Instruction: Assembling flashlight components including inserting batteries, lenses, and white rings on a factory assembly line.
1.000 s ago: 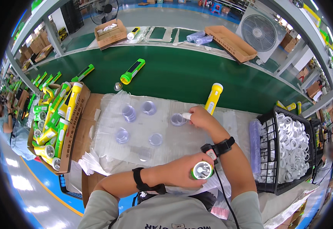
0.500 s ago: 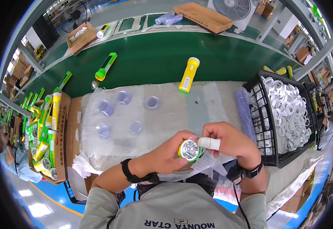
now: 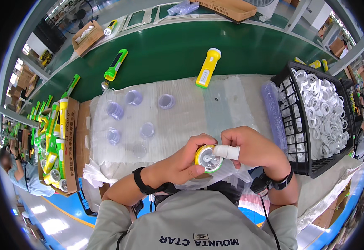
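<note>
While the left hand (image 3: 188,160) grips a flashlight (image 3: 207,160), the right hand (image 3: 248,143) has a finger in a white finger cover (image 3: 228,152) right at its front end.

So the flashlight's up close to the person's body, at the near edge of the bench (image 3: 182,133), shiny open end facing up. Left fingers and thumb are wrapped round it; the right fingers are curled in, but I can't tell if they're pinching anything. Little stacks of clear discs (image 3: 166,101) sit further out, with a yellow flashlight (image 3: 209,68) lying past them. Off to the right there's a black basket (image 3: 312,170) full of white rings (image 3: 319,112), and on the left a cardboard box (image 3: 71,146) crammed with more flashlights.
</note>
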`<state>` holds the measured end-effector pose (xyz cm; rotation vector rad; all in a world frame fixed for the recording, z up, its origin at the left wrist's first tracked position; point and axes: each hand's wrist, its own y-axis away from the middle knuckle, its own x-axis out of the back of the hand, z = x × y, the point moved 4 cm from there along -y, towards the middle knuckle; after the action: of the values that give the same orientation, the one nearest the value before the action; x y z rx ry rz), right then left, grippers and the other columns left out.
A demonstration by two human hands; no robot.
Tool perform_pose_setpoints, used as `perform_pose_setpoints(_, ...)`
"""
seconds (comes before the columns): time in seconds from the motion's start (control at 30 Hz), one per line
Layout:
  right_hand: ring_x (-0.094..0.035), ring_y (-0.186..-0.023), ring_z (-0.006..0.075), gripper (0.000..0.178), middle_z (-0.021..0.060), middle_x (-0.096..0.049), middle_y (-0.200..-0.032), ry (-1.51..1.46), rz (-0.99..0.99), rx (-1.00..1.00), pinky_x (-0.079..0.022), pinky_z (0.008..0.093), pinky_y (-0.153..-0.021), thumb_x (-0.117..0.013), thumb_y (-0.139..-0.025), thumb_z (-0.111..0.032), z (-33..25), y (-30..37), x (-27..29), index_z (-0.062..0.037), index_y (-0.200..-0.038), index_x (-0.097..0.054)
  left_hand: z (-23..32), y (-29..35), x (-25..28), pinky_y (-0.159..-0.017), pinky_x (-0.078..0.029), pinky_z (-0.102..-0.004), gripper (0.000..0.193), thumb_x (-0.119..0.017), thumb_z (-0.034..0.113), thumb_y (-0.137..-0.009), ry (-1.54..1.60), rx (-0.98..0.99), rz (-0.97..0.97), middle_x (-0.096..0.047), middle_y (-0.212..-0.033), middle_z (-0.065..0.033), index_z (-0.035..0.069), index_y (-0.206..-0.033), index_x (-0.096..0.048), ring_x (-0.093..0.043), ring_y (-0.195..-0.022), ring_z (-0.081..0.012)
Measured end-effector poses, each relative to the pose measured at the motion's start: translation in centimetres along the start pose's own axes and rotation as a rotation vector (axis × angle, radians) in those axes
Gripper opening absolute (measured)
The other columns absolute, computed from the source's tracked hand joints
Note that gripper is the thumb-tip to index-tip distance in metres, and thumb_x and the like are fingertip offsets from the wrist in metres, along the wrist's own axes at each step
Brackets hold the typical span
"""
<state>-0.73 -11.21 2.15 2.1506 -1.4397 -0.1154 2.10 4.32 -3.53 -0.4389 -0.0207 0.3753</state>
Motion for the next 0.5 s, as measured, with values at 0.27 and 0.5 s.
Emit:
perform_pose_setpoints(0.27, -0.056, -0.046, 0.0122, 0.017, 0.0062, -0.056, -0.059, 0.087, -0.102, 0.037, -0.041, 0.0271, -0.042, -0.06, -0.081, -0.013, -0.4, 0.3, 0.1, -0.0029, -0.069, -0.054, -0.2, -0.6, -0.1, -0.092, -0.036, -0.0382, 0.057, -0.06, 0.034, -0.086, -0.121, -0.112, -0.034, -0.044, -0.117, -0.014, 0.006, -0.128, -0.034, -0.045, -0.105, -0.0274)
perform_pose_setpoints(0.5, -0.059, -0.062, 0.0183, 0.012, 0.0084, -0.061, -0.072, 0.516, 0.091, 0.248, -0.045, 0.0329, -0.053, -0.062, -0.077, -0.015, -2.4, 2.6, 1.5, -0.0069, -0.085, -0.059, -1.0, 0.6, 0.4, -0.085, -0.043, -0.0389, 0.063, -0.076, 0.023, -0.069, -0.24, -0.131, 0.099, -0.055, -0.106, -0.015, 0.01, -0.123, -0.045, -0.053, -0.099, -0.029)
